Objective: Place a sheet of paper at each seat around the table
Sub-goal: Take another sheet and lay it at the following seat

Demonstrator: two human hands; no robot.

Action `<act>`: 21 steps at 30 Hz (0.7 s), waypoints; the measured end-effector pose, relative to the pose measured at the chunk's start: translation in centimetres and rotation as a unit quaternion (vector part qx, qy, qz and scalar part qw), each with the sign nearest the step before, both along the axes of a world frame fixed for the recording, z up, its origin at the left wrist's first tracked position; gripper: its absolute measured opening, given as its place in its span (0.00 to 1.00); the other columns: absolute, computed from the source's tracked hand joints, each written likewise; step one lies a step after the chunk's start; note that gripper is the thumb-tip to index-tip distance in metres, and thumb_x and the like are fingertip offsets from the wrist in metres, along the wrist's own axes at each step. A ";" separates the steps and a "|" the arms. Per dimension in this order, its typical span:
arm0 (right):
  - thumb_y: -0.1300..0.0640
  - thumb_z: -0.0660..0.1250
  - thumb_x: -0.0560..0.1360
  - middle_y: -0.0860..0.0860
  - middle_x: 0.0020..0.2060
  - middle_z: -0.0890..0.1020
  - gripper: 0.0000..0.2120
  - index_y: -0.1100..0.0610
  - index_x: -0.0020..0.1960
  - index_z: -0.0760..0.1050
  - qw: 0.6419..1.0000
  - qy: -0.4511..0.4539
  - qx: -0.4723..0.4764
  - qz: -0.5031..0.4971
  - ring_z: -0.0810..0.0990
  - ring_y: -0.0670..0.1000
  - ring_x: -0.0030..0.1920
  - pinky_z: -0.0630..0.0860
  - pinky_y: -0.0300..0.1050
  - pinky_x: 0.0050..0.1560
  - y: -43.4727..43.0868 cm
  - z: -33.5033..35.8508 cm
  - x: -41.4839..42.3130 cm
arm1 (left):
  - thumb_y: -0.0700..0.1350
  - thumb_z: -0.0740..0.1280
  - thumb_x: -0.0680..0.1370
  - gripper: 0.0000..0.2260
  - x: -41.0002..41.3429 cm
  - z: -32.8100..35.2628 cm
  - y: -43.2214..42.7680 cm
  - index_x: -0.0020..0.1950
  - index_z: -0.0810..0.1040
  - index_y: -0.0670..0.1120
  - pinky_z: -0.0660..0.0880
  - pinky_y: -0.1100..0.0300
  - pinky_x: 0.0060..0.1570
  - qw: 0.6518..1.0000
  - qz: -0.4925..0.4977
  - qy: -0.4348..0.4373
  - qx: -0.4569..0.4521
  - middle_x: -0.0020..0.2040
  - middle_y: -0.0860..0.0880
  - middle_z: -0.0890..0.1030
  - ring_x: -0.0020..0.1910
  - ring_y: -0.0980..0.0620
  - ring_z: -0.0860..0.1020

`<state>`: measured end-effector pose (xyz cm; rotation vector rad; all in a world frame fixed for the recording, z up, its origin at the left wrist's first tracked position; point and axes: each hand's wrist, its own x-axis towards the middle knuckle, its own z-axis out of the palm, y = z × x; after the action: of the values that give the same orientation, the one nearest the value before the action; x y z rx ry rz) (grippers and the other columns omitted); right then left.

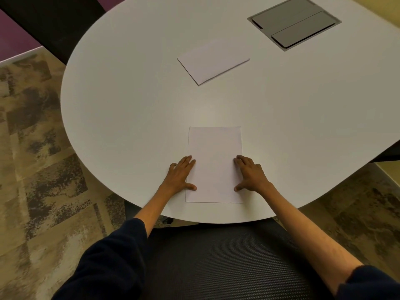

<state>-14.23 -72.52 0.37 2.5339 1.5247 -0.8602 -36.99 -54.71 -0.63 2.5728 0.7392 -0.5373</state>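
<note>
A single white sheet of paper [214,165] lies flat and upright near the front edge of the white rounded table [121,109], just beyond a black mesh chair [218,260]. My left hand [180,176] rests flat on the sheet's left edge, fingers spread, thumb on the paper. On the sheet's right edge my right hand [250,175] lies the same way. Neither hand grips anything. Farther back, near the table's middle, sits a thin stack of white paper [213,60], turned at an angle.
A grey cable hatch [294,23] with two lids is set into the tabletop at the back right. Patterned carpet [39,159] surrounds the table. A dark chair back [54,22] stands at the far left.
</note>
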 end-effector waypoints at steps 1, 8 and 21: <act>0.45 0.80 0.61 0.51 0.79 0.53 0.56 0.56 0.79 0.51 1.000 -0.001 0.001 0.001 0.53 0.53 0.78 0.62 0.56 0.71 0.0 0.0 0.0 | 0.61 0.70 0.72 0.47 0.1 0.0 0.0 0.80 0.45 0.46 0.50 0.46 0.76 1.000 -0.001 0.003 0.000 0.81 0.48 0.44 0.80 0.51 0.44; 0.42 0.79 0.62 0.51 0.77 0.56 0.54 0.54 0.78 0.54 1.000 -0.006 0.012 -0.011 0.56 0.53 0.77 0.66 0.56 0.68 0.1 0.9 -0.1 | 0.59 0.70 0.73 0.49 0.0 1.3 -0.8 0.80 0.40 0.44 0.48 0.43 0.77 0.999 0.027 0.013 -0.013 0.81 0.46 0.43 0.80 0.49 0.44; 0.34 0.54 0.78 0.52 0.76 0.64 0.35 0.56 0.77 0.58 0.974 -0.075 0.205 -0.067 0.62 0.54 0.75 0.69 0.56 0.65 2.8 9.9 -2.7 | 0.69 0.53 0.77 0.42 -0.4 11.3 -1.4 0.80 0.42 0.46 0.42 0.43 0.77 0.974 0.175 -0.120 0.082 0.81 0.45 0.45 0.80 0.47 0.42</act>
<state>-16.89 -69.72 10.24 2.9331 1.6419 -0.3779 -37.41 -56.11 10.71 2.5065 1.1560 -0.0547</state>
